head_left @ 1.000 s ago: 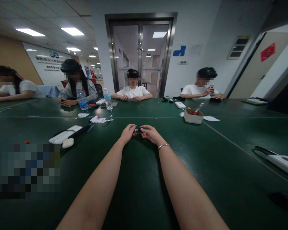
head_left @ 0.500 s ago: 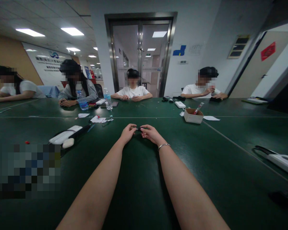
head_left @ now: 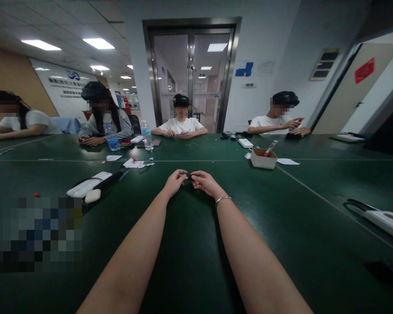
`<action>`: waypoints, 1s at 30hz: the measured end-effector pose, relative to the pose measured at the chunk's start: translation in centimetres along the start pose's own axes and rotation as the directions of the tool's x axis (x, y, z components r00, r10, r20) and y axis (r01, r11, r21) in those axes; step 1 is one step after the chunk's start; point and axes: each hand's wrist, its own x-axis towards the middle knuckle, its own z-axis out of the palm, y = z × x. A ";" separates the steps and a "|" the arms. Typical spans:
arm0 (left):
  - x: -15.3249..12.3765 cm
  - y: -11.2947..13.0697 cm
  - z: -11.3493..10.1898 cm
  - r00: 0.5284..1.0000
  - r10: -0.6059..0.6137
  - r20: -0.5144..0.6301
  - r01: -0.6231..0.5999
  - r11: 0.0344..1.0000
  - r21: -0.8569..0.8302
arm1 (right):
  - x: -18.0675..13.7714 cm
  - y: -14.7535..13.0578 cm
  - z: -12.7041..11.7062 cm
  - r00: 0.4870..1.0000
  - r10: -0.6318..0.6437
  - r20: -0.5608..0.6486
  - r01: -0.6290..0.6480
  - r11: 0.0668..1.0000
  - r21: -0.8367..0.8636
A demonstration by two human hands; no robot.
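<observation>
Small dark piece [head_left: 189, 177] in the middle, things on both sides

Ahead and to the left of my left hand [head_left: 176, 182] lie paper scraps [head_left: 131, 163], with two water bottles [head_left: 147, 137] standing beyond them. Farther left sit a white device [head_left: 89, 185] and, just beside it, a rounded white object [head_left: 92, 196]. Ahead and to the right of my right hand [head_left: 207, 183] stands an open-topped box [head_left: 262, 162] with a stick-like item [head_left: 271, 148] leaning out, a paper sheet [head_left: 288, 162] near it. Another white device [head_left: 388, 221] lies well off to the right.

A seam [head_left: 199, 161] crosses the green tabletop [head_left: 190, 244] just beyond my hands; a second seam [head_left: 309, 189] slants away on the right. From my right hand out to it, and on my side of both hands, the green spreads wide.

My hands are close together, a small gap between them, fingertips pinching the piece from either end.
</observation>
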 end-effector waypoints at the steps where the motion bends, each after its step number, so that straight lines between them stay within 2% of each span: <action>1: 0.0 0.0 0.0 1.000 0.001 0.006 -0.001 1.000 -0.010 | 0.0 0.0 0.0 1.000 0.001 0.001 -0.001 1.000 -0.001; 14: 0.2 -0.1 0.2 0.999 -0.009 0.040 0.009 1.000 -0.010 | 0.1 0.1 0.0 1.000 -0.004 -0.005 0.004 1.000 0.001; 18: 0.0 0.2 0.1 1.000 -0.021 -0.002 0.021 1.000 -0.023 | -0.1 0.0 0.1 1.000 -0.001 -0.001 0.001 1.000 0.008; 24: -0.1 0.2 0.0 1.000 0.008 0.020 -0.007 1.000 -0.023 | -0.2 -0.2 0.2 1.000 0.002 -0.005 -0.002 1.000 0.003; 30: -0.1 0.3 0.0 1.000 -0.019 -0.012 0.019 1.000 -0.005 | -0.2 -0.1 0.2 1.000 0.002 -0.004 -0.002 1.000 0.001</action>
